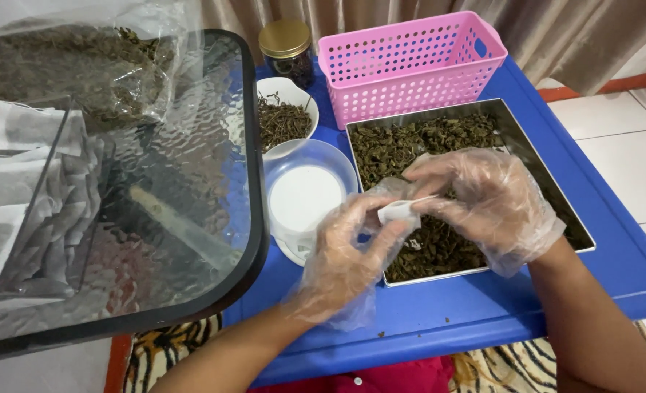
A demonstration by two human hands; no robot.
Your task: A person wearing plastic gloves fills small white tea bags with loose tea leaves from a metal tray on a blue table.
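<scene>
Sachet (399,212), small and white, lies roughly level, pinched between both gloved hands.

A clear plastic bag (97,65) of dried dark-green leaves lies crumpled at the far left corner of the glass-topped bench (192,240). Just behind the blue bench (483,306) stands a small round jar (288,52) with a gold lid and dark contents. A small white paper sachet (399,212) is pinched between both gloved hands above the metal tray (548,175).
</scene>
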